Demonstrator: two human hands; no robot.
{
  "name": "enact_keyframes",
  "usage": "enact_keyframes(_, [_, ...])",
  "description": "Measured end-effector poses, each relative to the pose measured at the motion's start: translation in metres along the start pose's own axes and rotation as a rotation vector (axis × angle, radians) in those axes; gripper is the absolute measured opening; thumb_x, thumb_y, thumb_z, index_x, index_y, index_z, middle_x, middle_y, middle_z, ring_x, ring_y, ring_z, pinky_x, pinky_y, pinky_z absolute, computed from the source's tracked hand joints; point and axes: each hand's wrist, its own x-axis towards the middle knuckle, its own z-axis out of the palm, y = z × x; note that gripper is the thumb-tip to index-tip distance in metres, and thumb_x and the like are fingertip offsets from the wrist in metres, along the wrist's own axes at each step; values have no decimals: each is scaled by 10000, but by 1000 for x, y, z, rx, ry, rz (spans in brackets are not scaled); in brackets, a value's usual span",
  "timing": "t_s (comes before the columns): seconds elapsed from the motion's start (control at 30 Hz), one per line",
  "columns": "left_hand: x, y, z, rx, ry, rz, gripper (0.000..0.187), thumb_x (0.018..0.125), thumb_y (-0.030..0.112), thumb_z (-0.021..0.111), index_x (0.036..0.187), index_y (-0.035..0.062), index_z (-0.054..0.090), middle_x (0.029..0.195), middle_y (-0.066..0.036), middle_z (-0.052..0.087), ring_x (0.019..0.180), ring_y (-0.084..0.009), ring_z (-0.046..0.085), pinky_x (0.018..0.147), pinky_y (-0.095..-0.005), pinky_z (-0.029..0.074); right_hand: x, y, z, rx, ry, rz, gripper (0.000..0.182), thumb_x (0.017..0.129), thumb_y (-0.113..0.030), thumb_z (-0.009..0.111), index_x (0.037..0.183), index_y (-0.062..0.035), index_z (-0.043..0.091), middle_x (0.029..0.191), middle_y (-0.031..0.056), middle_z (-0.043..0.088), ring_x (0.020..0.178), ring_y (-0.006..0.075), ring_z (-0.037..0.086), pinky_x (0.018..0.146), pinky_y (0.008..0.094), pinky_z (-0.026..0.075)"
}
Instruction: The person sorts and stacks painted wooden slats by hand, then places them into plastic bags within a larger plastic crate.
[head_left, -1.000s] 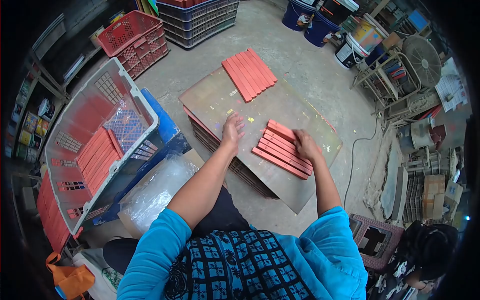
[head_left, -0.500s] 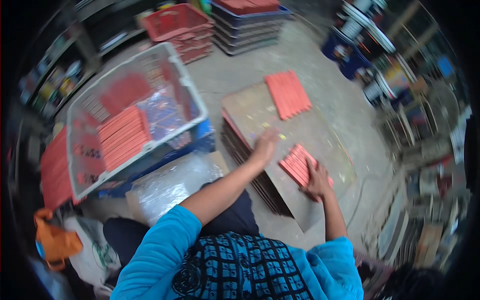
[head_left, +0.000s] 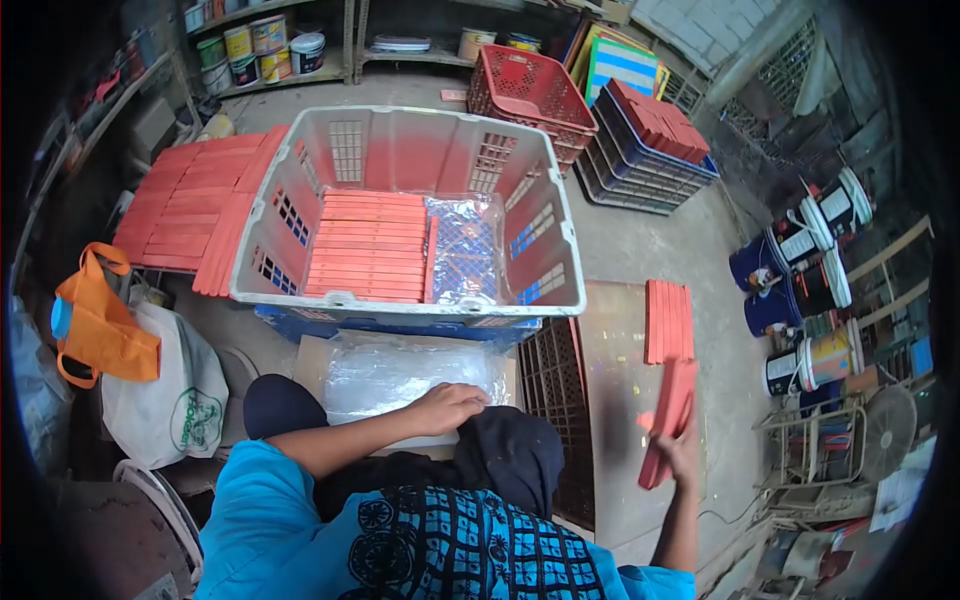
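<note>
Concrete floor [head_left: 640, 250], grey and dusty. A flat board [head_left: 615, 400] rests on a stack of dark crates [head_left: 555, 370]; a row of red strips [head_left: 668, 320] lies side by side on the board's far end. A grey basket [head_left: 400, 150] sits on a blue crate [head_left: 400, 325], red strips [head_left: 365, 248] and foil [head_left: 462, 250] inside. More red strips [head_left: 185, 195] are stacked left of it. Paint buckets [head_left: 800, 270] stand at right. A white bag [head_left: 170, 400] and an orange bag [head_left: 100, 330] lie at left.
</note>
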Motion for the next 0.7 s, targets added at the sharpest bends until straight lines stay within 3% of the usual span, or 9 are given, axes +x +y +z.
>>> enact_keyframes(0.03, [-7,-9,-6,16,-24,-61,316,894,227,468,1122,43,588,1126,-158,598,1062,-312,558,934,-362,413,13,-48,6,109,-38,22,1032,546,-193,718,1433,-48,211,1323,151,412,1121,237,488,917,360,416])
enact_keyframes(0.07, [-12,-15,-11,32,-40,-70,326,898,238,461,1133,47,582,1133,-167,593,1063,-321,555,935,-366,412,29,-87,7,-4,-90,39,1046,546,-264,715,1435,-54,205,1310,143,425,1150,235,470,932,353,395])
enact_keyframes(0.13, [-23,-24,-20,65,-83,-86,347,906,260,448,1157,53,570,1148,-183,582,1067,-339,549,938,-374,410,58,-169,44,126,-86,-219,1060,548,-348,698,1439,-63,199,1292,134,436,1145,224,460,962,352,357])
enact_keyframes(0.23, [-38,1,-39,78,-108,-59,385,915,287,431,1194,46,541,1156,-214,567,1076,-363,538,949,-388,403,100,-254,113,124,-258,-326,1010,608,-374,657,1447,-79,177,1251,145,452,1140,225,440,963,368,340])
enact_keyframes(0.3, [-54,10,-49,87,-61,121,432,917,292,428,1256,28,471,1212,-227,524,1123,-371,501,976,-409,379,128,-282,176,151,-402,-260,1001,645,-365,668,1456,-112,139,1172,135,478,1041,231,488,882,374,389])
enact_keyframes(0.4, [-82,25,-80,35,-23,223,459,916,280,434,1285,6,424,1249,-223,492,1164,-367,466,995,-426,356,161,-287,271,139,-507,-11,1040,648,-347,702,1457,-114,91,1170,171,514,1002,274,531,796,439,431])
enact_keyframes(0.5, [-104,24,-103,-16,16,259,478,909,263,447,1294,-16,399,1249,-238,477,1179,-363,447,1002,-435,342,194,-258,337,70,-614,106,1063,615,-282,732,1411,31,101,1180,159,522,1027,208,538,881,319,441])
enact_keyframes(0.57, [-112,22,-113,0,77,262,488,907,270,450,1299,-14,394,1249,-238,474,1174,-364,447,999,-438,343,228,-192,374,36,-548,161,1117,572,-311,754,1415,23,102,1208,164,502,1034,224,538,902,334,435])
enact_keyframes(0.7, [-121,15,-121,33,170,244,491,893,284,445,1266,-35,423,1209,-243,493,1133,-371,470,963,-460,353,231,-143,400,-304,-439,247,1170,536,-392,753,1432,-37,89,1264,201,457,1157,303,457,968,380,389])
